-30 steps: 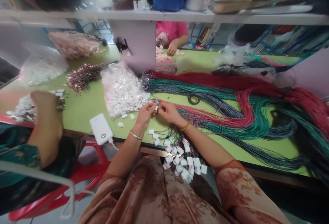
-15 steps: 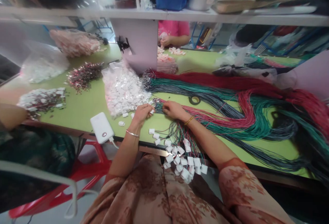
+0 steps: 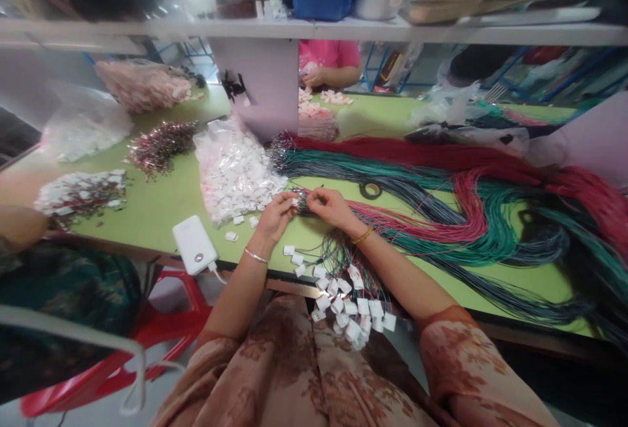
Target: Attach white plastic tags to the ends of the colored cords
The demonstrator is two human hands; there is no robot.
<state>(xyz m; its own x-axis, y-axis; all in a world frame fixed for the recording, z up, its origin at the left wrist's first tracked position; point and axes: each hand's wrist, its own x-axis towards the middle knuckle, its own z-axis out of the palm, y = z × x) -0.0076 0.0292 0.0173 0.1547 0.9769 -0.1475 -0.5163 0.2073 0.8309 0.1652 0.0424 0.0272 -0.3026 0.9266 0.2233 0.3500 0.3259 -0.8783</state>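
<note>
My left hand (image 3: 275,215) pinches a small white plastic connector (image 3: 295,203) just right of the heap of white connectors (image 3: 234,172). My right hand (image 3: 328,206) is closed on the metal-tipped ends of a wire bundle (image 3: 303,199), and the two hands meet fingertip to fingertip above the green table (image 3: 157,208). Finished wires with white connectors (image 3: 350,309) hang over the table's near edge into my lap. Long red, green and grey wires (image 3: 456,211) sweep across the table to the right.
A white power bank (image 3: 194,245) lies at the near edge, left of my arm. A black tape roll (image 3: 369,189) sits among the wires. Piles of terminals (image 3: 159,144) and connectors (image 3: 81,190) lie to the left. A person in pink (image 3: 328,64) works opposite; another person's arm (image 3: 19,225) shows at far left.
My hands have lifted from the table and come together at the wire ends. The person on the left drew their arm back off the connector pile.
</note>
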